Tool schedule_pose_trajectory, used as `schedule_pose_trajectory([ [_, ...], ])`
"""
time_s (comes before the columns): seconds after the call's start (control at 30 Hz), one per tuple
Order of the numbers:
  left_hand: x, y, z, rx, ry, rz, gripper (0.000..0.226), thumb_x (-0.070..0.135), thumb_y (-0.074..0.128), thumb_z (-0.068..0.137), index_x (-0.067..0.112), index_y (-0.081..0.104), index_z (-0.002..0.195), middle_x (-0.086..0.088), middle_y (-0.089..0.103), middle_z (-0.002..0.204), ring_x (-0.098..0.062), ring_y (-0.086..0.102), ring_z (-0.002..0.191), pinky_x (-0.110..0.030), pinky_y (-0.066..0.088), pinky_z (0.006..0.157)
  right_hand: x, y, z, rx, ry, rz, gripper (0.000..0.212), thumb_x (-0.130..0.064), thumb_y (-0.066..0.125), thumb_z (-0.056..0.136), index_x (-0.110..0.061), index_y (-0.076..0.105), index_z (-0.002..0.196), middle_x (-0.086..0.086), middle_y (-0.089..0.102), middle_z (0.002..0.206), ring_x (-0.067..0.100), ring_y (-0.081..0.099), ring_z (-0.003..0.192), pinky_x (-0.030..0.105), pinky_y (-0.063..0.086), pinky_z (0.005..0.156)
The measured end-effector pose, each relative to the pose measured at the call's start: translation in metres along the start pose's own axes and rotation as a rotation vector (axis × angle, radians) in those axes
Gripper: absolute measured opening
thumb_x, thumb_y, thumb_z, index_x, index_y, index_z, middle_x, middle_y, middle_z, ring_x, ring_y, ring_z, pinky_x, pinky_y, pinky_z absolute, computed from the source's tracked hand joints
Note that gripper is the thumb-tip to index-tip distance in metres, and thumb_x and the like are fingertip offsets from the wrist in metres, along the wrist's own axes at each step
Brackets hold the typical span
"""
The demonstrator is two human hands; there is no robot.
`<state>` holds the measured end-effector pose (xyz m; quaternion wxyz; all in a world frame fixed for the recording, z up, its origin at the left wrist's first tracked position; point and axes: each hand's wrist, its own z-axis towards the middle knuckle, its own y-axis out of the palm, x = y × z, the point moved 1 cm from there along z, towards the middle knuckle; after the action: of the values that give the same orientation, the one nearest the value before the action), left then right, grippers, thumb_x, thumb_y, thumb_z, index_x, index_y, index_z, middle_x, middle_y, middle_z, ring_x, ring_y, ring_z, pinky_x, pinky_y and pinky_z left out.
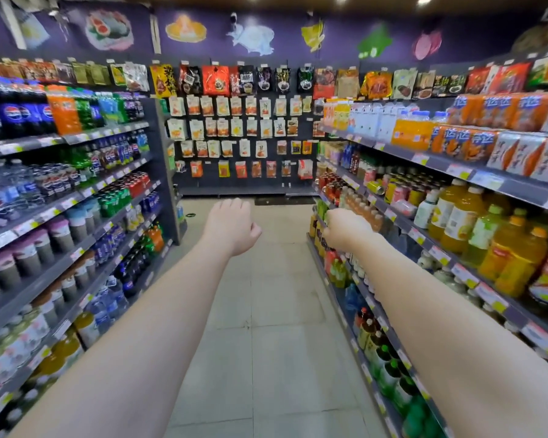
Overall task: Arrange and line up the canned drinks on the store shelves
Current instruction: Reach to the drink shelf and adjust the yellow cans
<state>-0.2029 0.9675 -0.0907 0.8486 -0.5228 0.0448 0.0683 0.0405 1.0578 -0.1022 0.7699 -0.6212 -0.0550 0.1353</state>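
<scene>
Yellow and pink canned drinks (pixel 399 192) are seen on a middle tier of the right shelves (pixel 399 221), and one yellow can (pixel 375 186) is lying on its side near the edge. Red and green cans (pixel 121 192) are ranged on the left shelves (pixel 35 282). The right hand (pixel 345 229) is held just beside the right shelf front; its fingers are hidden, so its grip cannot be told. The left hand (pixel 231 224) is held over the tiled floor (pixel 266 343), fingers loosely curled, nothing held. Snack packets (pixel 234 121) are hung on the end wall.
</scene>
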Motion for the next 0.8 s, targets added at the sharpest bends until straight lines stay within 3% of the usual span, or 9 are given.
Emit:
schedule_pose_trajectory([
  [0.13,-0.002,0.05,0.083,0.002,-0.012,-0.028,0.036,0.04,0.045,0.095,0.011,0.056,0.114,-0.007,0.059,0.111,-0.028,0.055,0.107,-0.038,0.043,0.094,0.015,0.023,0.097,0.028,-0.006,-0.017,0.035,-0.021,0.051,0.097,-0.009,0.059,0.129,0.01,0.065,0.121,0.029,0.066,0.104,0.039,0.057,0.083],
  [0.3,-0.004,0.109,0.194,-0.028,-0.019,-0.036,0.037,0.039,0.045,0.096,0.01,0.055,0.116,-0.009,0.06,0.115,-0.03,0.055,0.11,-0.039,0.043,0.095,0.028,0.051,0.23,0.049,-0.049,-0.016,0.03,-0.023,0.048,0.095,-0.009,0.062,0.117,0.01,0.066,0.114,0.029,0.066,0.099,0.034,0.05,0.073],
  [0.47,-0.019,0.164,0.289,-0.048,-0.046,-0.044,0.036,0.04,0.045,0.096,0.01,0.055,0.114,-0.01,0.059,0.115,-0.03,0.055,0.109,-0.039,0.042,0.096,0.032,0.081,0.342,0.012,-0.076,-0.014,0.031,-0.021,0.047,0.098,-0.008,0.06,0.122,0.012,0.065,0.12,0.03,0.065,0.104,0.04,0.058,0.083],
  [0.63,-0.042,0.225,0.379,-0.07,-0.059,-0.051,0.036,0.041,0.043,0.097,0.011,0.054,0.115,-0.01,0.059,0.118,-0.03,0.054,0.111,-0.039,0.04,0.097,0.033,0.122,0.444,0.013,-0.071,0.021,0.032,-0.026,0.048,0.095,-0.012,0.059,0.122,0.009,0.063,0.12,0.026,0.064,0.095,0.033,0.049,0.066],
  [0.8,-0.068,0.297,0.474,-0.073,-0.002,-0.065,0.037,0.041,0.044,0.096,0.011,0.055,0.115,-0.01,0.059,0.118,-0.03,0.055,0.113,-0.04,0.041,0.097,0.027,0.163,0.543,0.007,-0.058,0.01,0.039,-0.027,0.051,0.095,-0.014,0.058,0.131,0.008,0.064,0.124,0.027,0.064,0.106,0.038,0.057,0.082],
])
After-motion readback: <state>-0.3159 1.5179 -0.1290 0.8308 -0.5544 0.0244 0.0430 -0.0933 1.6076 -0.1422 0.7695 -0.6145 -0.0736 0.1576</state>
